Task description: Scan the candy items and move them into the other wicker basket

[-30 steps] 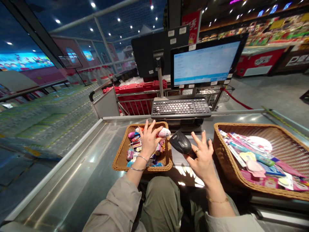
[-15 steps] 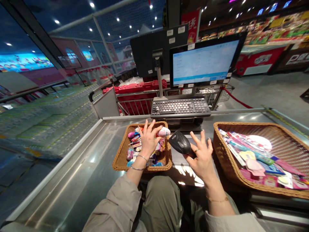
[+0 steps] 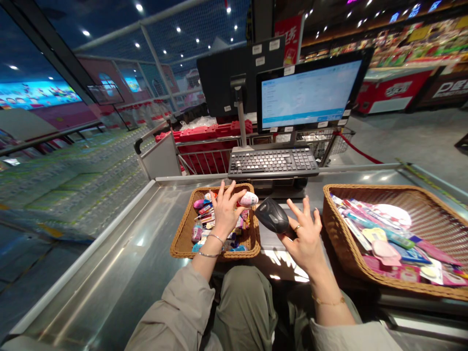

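My left hand pinches a small pink-and-white egg-shaped item between thumb and index finger, the other fingers spread. It hovers over a brown wicker basket filled with small packaged goods, such as a purple-capped package. My right hand has a black barcode scanner, held at the thumb side with several fingers raised. The scanner's head points left at the egg-shaped item, a short gap apart. The scanner's handle is largely hidden by the hand.
A larger wicker basket with toothbrush-like packages stands on the right. Behind my hands are a keyboard, a lit monitor and a second screen's back. The metal counter stretches left, with stacked bottle packs beyond.
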Action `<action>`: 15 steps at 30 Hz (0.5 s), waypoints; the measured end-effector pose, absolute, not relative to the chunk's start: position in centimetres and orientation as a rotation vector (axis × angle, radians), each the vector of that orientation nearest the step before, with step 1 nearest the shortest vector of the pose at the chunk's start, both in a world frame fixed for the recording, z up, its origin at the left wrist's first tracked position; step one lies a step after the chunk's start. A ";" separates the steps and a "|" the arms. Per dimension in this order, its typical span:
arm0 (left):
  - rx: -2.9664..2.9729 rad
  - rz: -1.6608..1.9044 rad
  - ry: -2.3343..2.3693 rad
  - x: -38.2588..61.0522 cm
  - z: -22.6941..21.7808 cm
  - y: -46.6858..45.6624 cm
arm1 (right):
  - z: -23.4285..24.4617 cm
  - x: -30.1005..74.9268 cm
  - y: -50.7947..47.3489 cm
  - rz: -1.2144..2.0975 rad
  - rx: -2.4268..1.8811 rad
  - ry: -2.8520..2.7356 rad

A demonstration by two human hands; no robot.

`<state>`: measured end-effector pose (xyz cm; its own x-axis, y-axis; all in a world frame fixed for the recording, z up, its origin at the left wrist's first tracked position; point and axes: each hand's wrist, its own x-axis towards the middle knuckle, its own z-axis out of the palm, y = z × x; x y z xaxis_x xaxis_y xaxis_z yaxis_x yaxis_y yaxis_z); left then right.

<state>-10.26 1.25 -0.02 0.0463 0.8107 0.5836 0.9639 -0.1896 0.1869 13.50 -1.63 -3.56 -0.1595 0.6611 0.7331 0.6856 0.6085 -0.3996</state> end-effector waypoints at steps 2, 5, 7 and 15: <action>-2.068 -0.864 -1.810 -10.3 0.0 1.3 | -3.6 13.5 -1.6 -0.032 -1.084 -1.860; -2.076 -0.856 -1.809 -10.4 0.0 1.3 | -3.6 13.5 -1.6 -0.032 -1.089 -1.853; -2.080 -0.856 -1.812 -10.4 0.1 1.3 | -3.7 13.5 -1.6 -0.036 -1.087 -1.851; -2.079 -0.858 -1.815 -10.4 -0.1 1.5 | -3.6 13.5 -1.7 -0.029 -1.069 -1.856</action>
<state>-10.40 1.46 -0.11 0.0497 0.8154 0.5768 0.9632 -0.1918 0.1882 13.52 -1.68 -3.56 -0.1573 0.6545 0.7395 0.6776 0.6163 -0.4013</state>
